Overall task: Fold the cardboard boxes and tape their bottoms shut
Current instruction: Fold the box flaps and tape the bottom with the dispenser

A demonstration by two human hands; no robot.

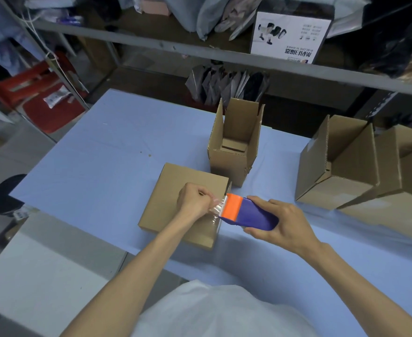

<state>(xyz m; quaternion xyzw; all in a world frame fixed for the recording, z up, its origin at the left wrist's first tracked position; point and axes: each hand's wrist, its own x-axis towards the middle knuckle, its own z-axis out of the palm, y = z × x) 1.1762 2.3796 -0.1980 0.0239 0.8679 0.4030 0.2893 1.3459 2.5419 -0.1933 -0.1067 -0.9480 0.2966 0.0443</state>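
Head view only. My read:

- left hand [194,199]: fingers curled in tight, pinching the free end of the clear tape [216,206].
- right hand [281,223]: wrapped round the tape dispenser [251,214] (blue body, orange front), with fingers on its far edge and its near edge. The orange end points at the left hand.
- The tape spans the small gap between the two hands, right above the right edge of the closed box [173,203].
- The closed box lies on the blue table [103,154] with a plain brown face up, near the table's front edge. The left hand sits over its right part. I cannot tell if it actually touches the cardboard.
- upright box [234,147]: just behind the closed one, top flaps standing open, folded bottom flaps visible inside. Its near corner comes right up to the closed box's far right corner, but I cannot tell if they touch.
- boxes on the right [341,171]: several packed against each other on the table, well apart from the hands, the nearest with its opening in view.

Background — a metal shelf [151,42] runs behind the table with a white printed carton [290,37] on it. Grey bags [224,86] sit under the shelf. There are red plastic stools [47,93] at far left and a black round stool [5,193] beside the table's left edge.
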